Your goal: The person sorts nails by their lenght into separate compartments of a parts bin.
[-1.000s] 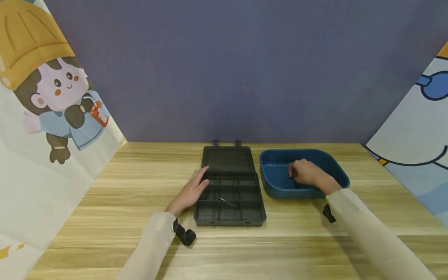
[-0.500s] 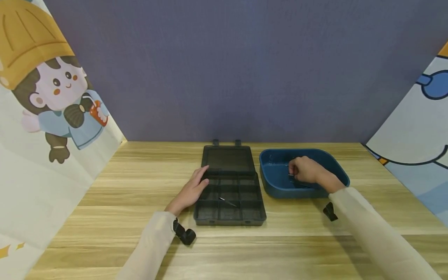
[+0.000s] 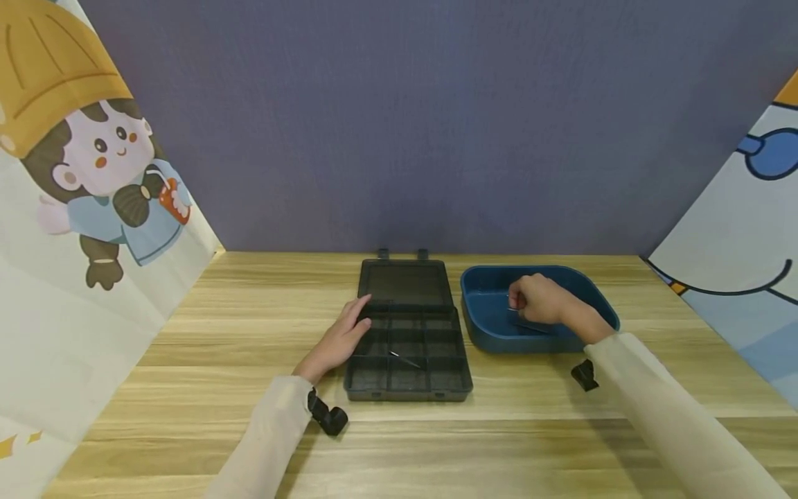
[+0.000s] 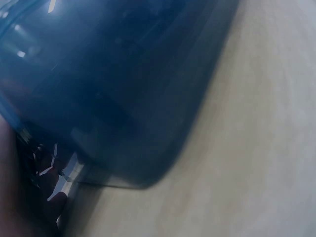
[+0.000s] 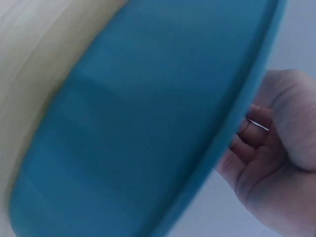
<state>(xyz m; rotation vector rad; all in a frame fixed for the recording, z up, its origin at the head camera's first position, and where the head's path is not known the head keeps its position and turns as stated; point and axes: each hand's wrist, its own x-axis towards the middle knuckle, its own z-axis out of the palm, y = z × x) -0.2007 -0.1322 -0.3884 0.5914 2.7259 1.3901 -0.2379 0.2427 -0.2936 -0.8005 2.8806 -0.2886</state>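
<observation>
My left hand rests on the left side of a dark see-through compartment box, whose lid lies back, away from me. In its front middle compartment is a thin dark rod with a silvery end. My right hand is over the blue bin, fingers curled, pinching a slim shiny metal piece whose kind I cannot tell. Below that hand, another thin dark rod lies in the bin. The left wrist view is blurred, with the box wall filling much of it.
Both the box and the bin stand on a wood-grain table. Behind them rises a grey-purple panel. Cartoon-printed panels flank the table left and right. Black wrist cameras hang below each sleeve.
The right hand has lifted slightly inside the bin with the metal piece between its fingers, and the dark rod below it shows more. The left hand has stayed on the box.
</observation>
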